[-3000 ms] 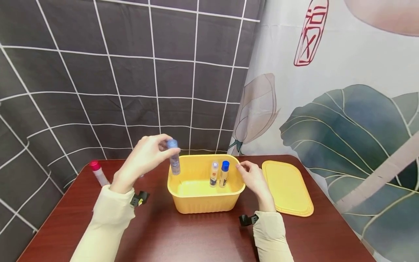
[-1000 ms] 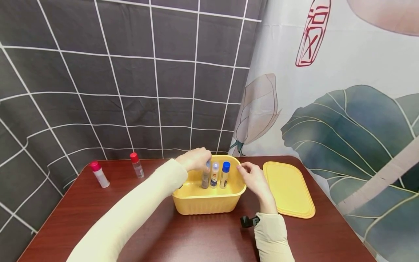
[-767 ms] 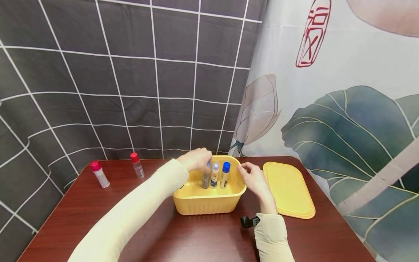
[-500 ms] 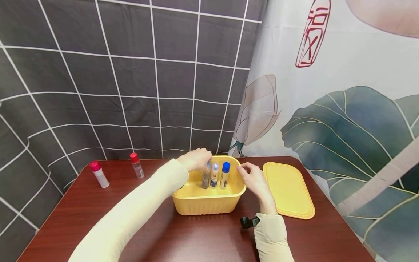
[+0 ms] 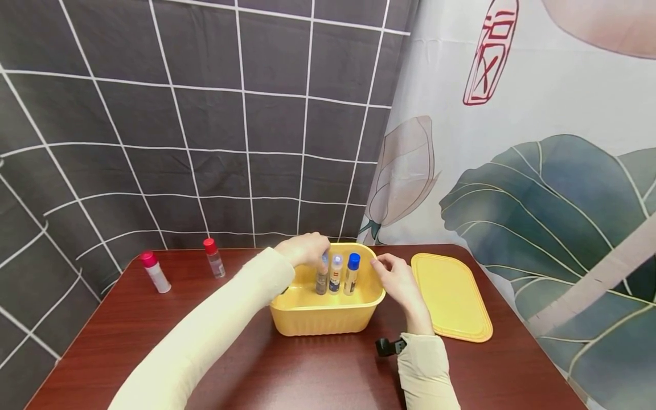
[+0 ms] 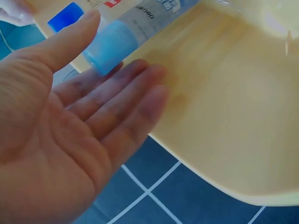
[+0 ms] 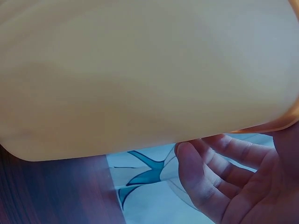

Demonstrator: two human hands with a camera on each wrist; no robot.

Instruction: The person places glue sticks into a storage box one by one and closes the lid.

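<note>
In the head view, my left hand (image 5: pixel 306 249) reaches into a yellow plastic box (image 5: pixel 323 323) and holds a clear glue bottle (image 5: pixel 321 283) by its light-blue cap. The left wrist view shows the cap (image 6: pixel 112 46) between thumb and index finger, the other fingers loosely bent. The bottle stands upright at the left end of a row, beside a white-capped glue bottle (image 5: pixel 335 277) and a blue-capped glue bottle (image 5: pixel 351 276). My right hand (image 5: pixel 398 283) pinches the box's right rim; its thumb (image 7: pixel 189 161) lies right at the edge in the right wrist view.
On the dark red table (image 5: pixel 287 376), two red-capped bottles stand at the back left: a white one (image 5: pixel 156 274) and a clear one (image 5: pixel 215 261). A yellow lid (image 5: pixel 451 299) lies flat right of the box. Fabric backdrops rise behind the table.
Since three seconds ago, my left hand has carried the light-blue-capped glue bottle from the box's left rim rightward and down into the row. Within the last second, almost nothing moves; the right hand stays put.
</note>
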